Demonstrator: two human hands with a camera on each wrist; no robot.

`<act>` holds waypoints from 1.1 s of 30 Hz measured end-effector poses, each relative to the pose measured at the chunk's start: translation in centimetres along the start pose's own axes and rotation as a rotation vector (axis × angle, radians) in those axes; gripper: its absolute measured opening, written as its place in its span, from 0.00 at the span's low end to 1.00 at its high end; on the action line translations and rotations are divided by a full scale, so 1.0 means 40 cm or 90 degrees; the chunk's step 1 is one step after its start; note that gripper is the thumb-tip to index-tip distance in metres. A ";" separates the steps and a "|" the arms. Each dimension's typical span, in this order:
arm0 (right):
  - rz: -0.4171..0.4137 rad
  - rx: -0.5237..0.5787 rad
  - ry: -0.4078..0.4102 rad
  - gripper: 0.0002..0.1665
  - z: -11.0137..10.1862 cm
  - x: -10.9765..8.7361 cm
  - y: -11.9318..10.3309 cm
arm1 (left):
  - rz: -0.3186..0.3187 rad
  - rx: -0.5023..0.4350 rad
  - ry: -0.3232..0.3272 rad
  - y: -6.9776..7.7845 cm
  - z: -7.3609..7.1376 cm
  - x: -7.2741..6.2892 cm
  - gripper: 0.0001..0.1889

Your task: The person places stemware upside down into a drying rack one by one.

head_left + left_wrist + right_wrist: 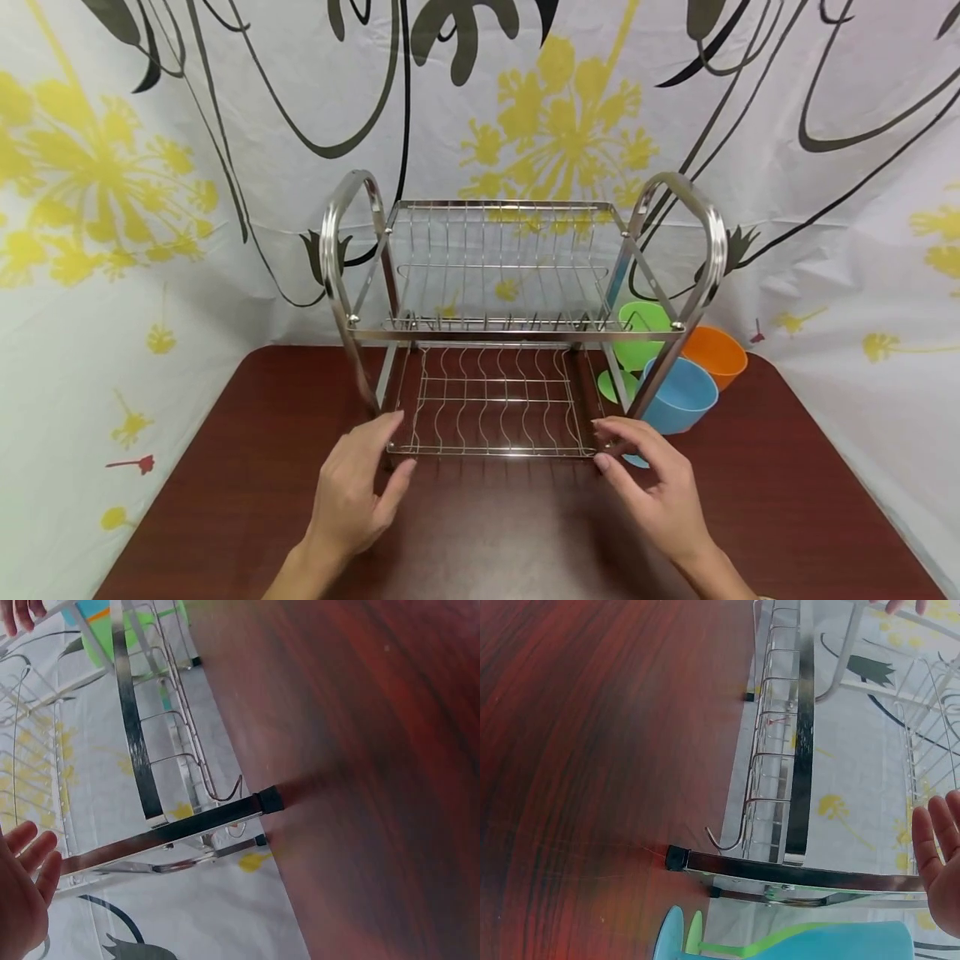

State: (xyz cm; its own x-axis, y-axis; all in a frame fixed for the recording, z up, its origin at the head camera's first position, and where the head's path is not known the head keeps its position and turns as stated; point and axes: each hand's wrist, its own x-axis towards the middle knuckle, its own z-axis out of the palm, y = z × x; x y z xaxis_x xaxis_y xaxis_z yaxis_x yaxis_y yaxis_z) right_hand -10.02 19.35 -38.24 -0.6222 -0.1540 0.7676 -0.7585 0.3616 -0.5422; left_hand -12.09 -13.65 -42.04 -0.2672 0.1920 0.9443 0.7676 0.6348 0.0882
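A two-tier metal dish rack (483, 335) stands on the dark red table, with a wire plate shelf above and a wavy wire shelf below. My left hand (352, 492) is by its left front leg (172, 834), with the thumb and fingers spread apart. On the other side my right hand (660, 487) is at the right front leg (840, 874), thumb and fingers likewise parted. Neither hand curls round the metal; the wrist views show relaxed fingers (46, 870) beside the legs. Black caps cover the feet of the legs.
Right of the rack stand stemmed plastic goblets: a blue one (681, 396), an orange one (716, 354) and a green one (632, 350) partly behind the frame. A white patterned curtain (247, 275) hangs close behind the table (480, 533).
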 end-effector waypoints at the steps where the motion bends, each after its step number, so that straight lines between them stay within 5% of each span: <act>1: 0.014 0.010 0.002 0.23 -0.001 -0.002 0.003 | -0.007 0.001 0.005 -0.003 -0.002 0.000 0.24; 10: 0.087 0.041 0.051 0.22 -0.019 -0.034 0.064 | -0.071 -0.020 0.054 -0.020 -0.012 0.010 0.25; 20: 0.122 0.027 0.102 0.20 -0.038 -0.035 0.069 | -0.079 -0.011 0.084 -0.023 -0.020 0.031 0.25; 28: 0.282 0.026 0.118 0.15 -0.055 -0.033 0.052 | -0.098 -0.012 0.099 -0.020 -0.021 0.038 0.25; 33: 0.265 0.056 0.142 0.15 -0.062 -0.031 0.057 | -0.136 -0.028 0.097 -0.022 -0.023 0.036 0.26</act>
State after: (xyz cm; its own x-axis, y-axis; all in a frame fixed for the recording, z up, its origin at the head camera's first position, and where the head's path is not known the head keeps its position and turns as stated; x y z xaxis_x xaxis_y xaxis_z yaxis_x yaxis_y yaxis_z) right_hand -10.48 22.64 -39.58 -0.8270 0.1910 0.5288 -0.4737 0.2698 -0.8383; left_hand -12.61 -14.63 -40.49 -0.3382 -0.0601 0.9392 0.7281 0.6156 0.3016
